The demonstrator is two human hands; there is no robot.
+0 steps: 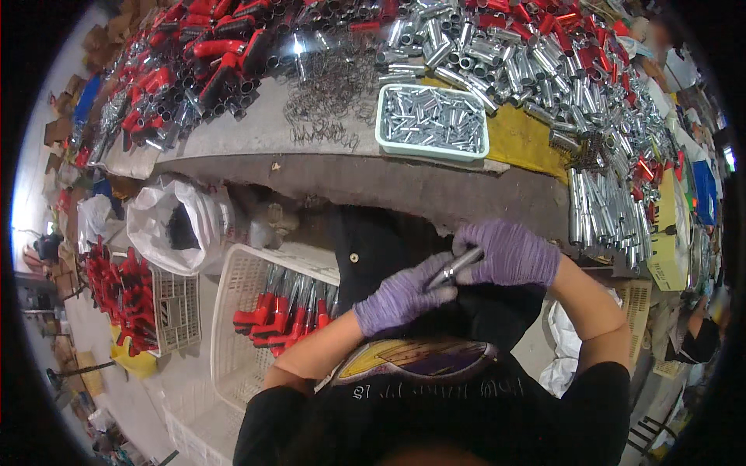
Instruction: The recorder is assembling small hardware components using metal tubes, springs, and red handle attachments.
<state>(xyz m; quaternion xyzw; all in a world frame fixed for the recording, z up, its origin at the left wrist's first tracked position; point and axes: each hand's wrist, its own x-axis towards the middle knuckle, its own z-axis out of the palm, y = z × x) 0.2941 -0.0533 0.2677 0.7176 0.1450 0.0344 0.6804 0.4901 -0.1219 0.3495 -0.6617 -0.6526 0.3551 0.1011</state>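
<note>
Metal tube [460,264] sits between both gloved hands, below the tabletop's [256,132] near edge, over the person's lap. Left hand [402,297] pinches its lower end; right hand [509,252] is closed around its upper end. White basket [233,311] of red-handled parts stands left.

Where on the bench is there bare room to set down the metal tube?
Bare grey bench lies left of the white tray, below the wire springs. A yellow patch right of the tray is free. Elsewhere, tubes and red handles crowd it.
</note>
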